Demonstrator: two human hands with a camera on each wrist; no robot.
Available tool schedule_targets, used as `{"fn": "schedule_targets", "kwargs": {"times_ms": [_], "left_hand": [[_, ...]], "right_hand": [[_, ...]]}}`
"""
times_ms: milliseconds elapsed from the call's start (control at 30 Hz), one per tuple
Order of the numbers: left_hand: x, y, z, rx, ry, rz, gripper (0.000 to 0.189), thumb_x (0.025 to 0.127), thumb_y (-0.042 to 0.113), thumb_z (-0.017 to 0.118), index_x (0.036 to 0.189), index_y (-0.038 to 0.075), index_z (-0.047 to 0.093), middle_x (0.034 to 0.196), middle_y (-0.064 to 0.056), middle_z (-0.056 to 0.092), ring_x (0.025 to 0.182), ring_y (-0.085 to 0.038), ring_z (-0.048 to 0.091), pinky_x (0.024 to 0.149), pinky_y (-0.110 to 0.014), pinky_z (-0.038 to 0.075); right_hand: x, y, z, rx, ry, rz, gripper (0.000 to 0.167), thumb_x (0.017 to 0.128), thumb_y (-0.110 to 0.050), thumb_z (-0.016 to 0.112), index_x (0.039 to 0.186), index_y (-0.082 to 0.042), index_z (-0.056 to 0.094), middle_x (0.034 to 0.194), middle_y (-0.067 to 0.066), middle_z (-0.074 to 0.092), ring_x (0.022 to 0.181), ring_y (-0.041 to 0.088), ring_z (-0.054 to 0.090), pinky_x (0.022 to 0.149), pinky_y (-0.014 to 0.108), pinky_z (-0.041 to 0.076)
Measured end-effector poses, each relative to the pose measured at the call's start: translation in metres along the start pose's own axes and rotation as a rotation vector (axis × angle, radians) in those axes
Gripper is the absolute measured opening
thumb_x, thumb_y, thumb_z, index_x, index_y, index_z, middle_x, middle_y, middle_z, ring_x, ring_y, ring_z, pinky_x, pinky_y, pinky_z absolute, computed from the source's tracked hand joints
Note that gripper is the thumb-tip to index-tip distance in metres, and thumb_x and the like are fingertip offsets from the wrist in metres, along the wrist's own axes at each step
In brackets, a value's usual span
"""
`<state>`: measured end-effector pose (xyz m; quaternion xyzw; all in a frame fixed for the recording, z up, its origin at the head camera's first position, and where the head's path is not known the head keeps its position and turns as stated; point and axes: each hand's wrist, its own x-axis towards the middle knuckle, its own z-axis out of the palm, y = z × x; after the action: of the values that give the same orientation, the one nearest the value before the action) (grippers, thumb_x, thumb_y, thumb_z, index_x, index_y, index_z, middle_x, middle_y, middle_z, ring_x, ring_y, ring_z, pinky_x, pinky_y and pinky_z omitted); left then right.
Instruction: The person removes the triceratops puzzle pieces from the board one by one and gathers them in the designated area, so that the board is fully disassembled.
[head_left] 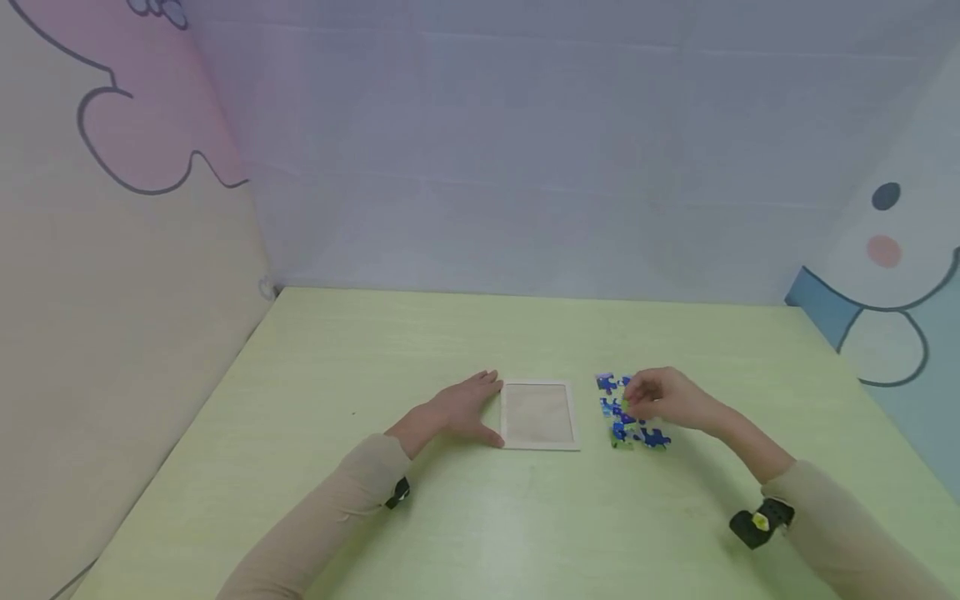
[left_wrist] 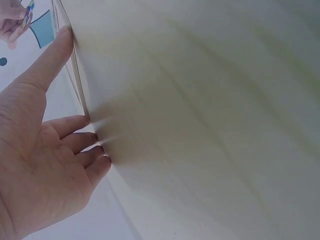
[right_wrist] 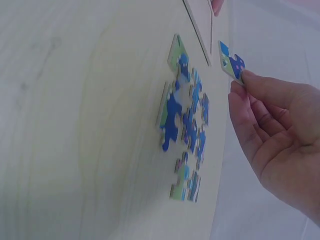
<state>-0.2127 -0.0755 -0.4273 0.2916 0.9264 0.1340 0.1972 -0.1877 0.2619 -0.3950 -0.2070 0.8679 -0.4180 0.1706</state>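
Observation:
A white square puzzle frame with a plain beige inside lies flat on the table. My left hand rests along its left side, thumb at the near corner and fingertips at the far one. In the left wrist view, the thumb and straight fingers of the left hand touch the thin frame edge. To the right of the frame lie several loose blue and green puzzle pieces. Above them my right hand pinches one puzzle piece between thumb and fingers, raised off the table.
The pale yellow-green table reaches back to a lilac cloth backdrop. Printed cartoon panels stand at both sides. Dark straps with small devices sit on both wrists.

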Motion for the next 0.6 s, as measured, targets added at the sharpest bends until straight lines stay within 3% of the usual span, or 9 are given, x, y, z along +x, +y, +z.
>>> {"fn": "schedule_targets", "kwargs": {"times_ms": [300,600], "left_hand": [[0.000,-0.004,0.001,-0.012,0.009,0.018,0.094,0.072,0.048,0.071,0.142,0.005,0.027,0.150,-0.010,0.017,0.138,-0.025,0.012,0.110,-0.039,0.021],[-0.002,-0.006,0.001,-0.032,0.024,0.019,0.093,0.072,0.047,0.072,0.142,0.005,0.027,0.150,-0.010,0.017,0.138,-0.025,0.012,0.111,-0.039,0.019]], "right_hand": [[-0.032,0.031,-0.025,0.030,-0.022,0.076,0.020,0.081,-0.001,0.062,0.096,0.010,0.057,0.087,0.014,0.063,0.074,0.011,0.060,0.064,0.028,0.054],[-0.042,0.054,-0.030,0.016,-0.020,0.121,0.022,0.080,-0.004,0.064,0.096,0.010,0.058,0.086,0.011,0.063,0.074,0.008,0.059,0.063,0.024,0.052]]}}
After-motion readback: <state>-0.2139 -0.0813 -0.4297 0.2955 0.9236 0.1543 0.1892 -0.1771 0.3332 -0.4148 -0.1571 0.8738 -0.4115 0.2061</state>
